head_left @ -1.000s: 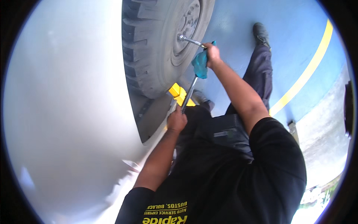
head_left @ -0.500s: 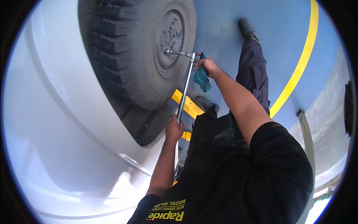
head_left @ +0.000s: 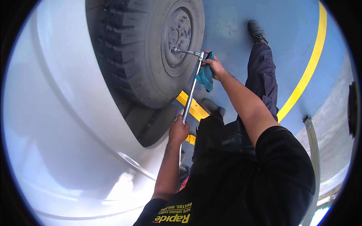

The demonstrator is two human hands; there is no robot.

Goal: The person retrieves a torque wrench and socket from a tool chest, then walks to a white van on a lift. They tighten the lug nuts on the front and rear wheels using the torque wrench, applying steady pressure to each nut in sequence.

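Observation:
A long chrome socket wrench (head_left: 193, 86) runs from my left hand up to its head beside the wheel. My left hand (head_left: 178, 130) is closed round the lower end of its handle. At the head, my right hand (head_left: 215, 67) grips the wrench, with a teal cloth (head_left: 204, 78) bunched in the same hand and hanging below it. From the head an extension bar (head_left: 188, 52) reaches to a socket (head_left: 175, 49), which sits against the wheel hub (head_left: 174, 36); the nut under it is hidden. The dusty wheel has a chunky-treaded tyre (head_left: 151, 56).
The vehicle's white body panel (head_left: 75, 124) curves along my left. Below the tyre lies a yellow bar (head_left: 194, 107). My outstretched leg (head_left: 261, 71) is on the blue floor (head_left: 226, 34), which bears a yellow stripe (head_left: 307, 71). A metal post (head_left: 312, 139) stands at the right.
The whole view has shifted slightly, so the wheel, wrench and hands appear a little farther right. Both hands keep their hold, and the socket stays at the hub.

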